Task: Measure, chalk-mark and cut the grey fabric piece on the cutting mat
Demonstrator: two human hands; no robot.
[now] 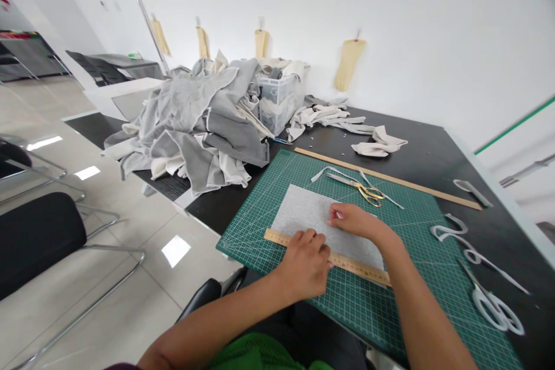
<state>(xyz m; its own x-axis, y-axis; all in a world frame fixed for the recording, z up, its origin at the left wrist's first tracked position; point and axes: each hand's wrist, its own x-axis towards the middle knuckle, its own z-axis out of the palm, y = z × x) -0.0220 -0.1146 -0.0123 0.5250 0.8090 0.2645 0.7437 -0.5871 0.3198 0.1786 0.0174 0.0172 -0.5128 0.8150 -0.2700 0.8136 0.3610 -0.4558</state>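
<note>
A grey rectangle of fabric [299, 208] lies on the green cutting mat [416, 243]. Across the fabric's near edge rests a wooden ruler [359, 269]. My left hand [307, 260] is closed over the middle of this ruler, fingers curled on it. Above the fabric, a little farther back, my right hand [347, 219] has its fingers pinched together; whatever they hold, if anything, is too small to make out. Gold-handled scissors [366, 191] lie on the mat beyond my right hand, among thin fabric strips [390, 201].
A long wooden ruler [390, 178] lies along the mat's far side. Heaped grey fabric [195, 121] and a clear bin [277, 101] stand at the back left. White-handled scissors [494, 306] and curled strips [459, 234] are on the right. Cream scraps [379, 141] lie behind.
</note>
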